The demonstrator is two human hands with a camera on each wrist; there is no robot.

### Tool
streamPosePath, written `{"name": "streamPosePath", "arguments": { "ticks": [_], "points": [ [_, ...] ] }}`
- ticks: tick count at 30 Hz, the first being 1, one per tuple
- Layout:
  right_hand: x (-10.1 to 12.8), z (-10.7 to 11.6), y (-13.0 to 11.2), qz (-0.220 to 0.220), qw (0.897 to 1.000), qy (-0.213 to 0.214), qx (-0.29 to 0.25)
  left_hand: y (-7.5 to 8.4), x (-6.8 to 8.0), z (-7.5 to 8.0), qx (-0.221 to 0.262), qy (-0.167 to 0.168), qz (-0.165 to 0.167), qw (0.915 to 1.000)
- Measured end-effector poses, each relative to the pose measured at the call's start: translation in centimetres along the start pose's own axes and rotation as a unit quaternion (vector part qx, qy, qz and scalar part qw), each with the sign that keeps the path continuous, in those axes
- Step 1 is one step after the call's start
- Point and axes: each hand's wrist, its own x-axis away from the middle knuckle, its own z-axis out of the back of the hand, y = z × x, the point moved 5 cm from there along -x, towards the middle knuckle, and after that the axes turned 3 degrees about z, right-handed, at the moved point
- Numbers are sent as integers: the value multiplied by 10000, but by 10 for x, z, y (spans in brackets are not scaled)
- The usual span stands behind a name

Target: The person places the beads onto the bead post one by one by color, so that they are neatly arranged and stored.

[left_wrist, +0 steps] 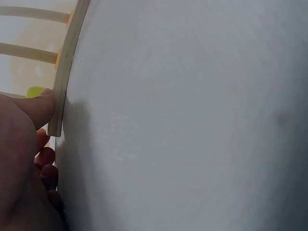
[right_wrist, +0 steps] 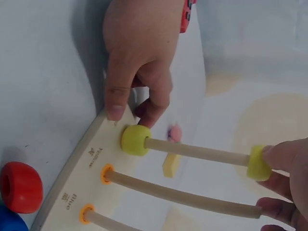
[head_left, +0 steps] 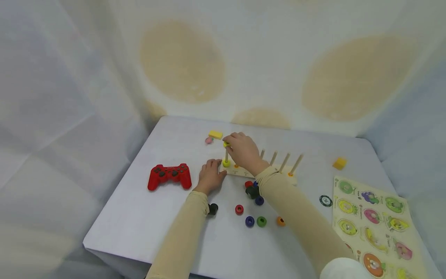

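- Fingertips of the right hand (head_left: 244, 149) pinch a yellow ring (right_wrist: 259, 162) at the top of the first peg (right_wrist: 197, 151), with the peg already through its hole; the grip is clamped on the ring's outer edge.
- Lower on that peg, a second yellow ring (right_wrist: 135, 140) sits down against the wooden base (right_wrist: 77, 183).
- Left hand (head_left: 210, 176) rests at the end of the base, thumb (right_wrist: 117, 91) pressed flat on its top corner and the other fingers curled beside the edge, so that grip is braced on the wood.
- Judged by its look, the held ring is light, hard and smooth, likely painted wood; it should slide easily down the peg, and a pinch across its rim seems the surest hold, keeping the hole clear.
- Base and pegs look stiff but light, so the board could skid on the worktop (head_left: 167, 224) without the steadying hand.
- Further pegs (head_left: 283, 162) stand bare along the base, each with an orange collar at its foot.
- Loose rings in red (head_left: 239, 209), blue (head_left: 249, 221), green (head_left: 261, 221) and orange (head_left: 280, 221) lie on the worktop near the right forearm.
- Farther out lie a red game controller (head_left: 169, 176), a yellow block (head_left: 339, 163) and a fruit puzzle board (head_left: 376, 224).
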Motion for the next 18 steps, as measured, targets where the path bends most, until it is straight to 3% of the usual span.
{"name": "streamPosePath", "arguments": {
  "ticks": [6, 10, 14, 16, 18],
  "points": [
    [15, -13, 2, 112, 9996, 257, 70, -8, 9, -5, 34, -96, 34, 9999],
    [26, -14, 9, 250, 9975, 653, 115, -10, 7, -4, 109, -55, -16, 9999],
    [42, -20, 14, 653, 9919, 1075, 186, -13, 2, -2, 55, -15, 46, 10000],
    [55, -27, 12, 875, 9907, 1037, 129, -14, 0, -2, 25, -36, 71, 10000],
    [72, -38, 6, 1034, 9924, 660, -38, -15, 0, -2, 20, -66, 70, 10000]
  ]
}}
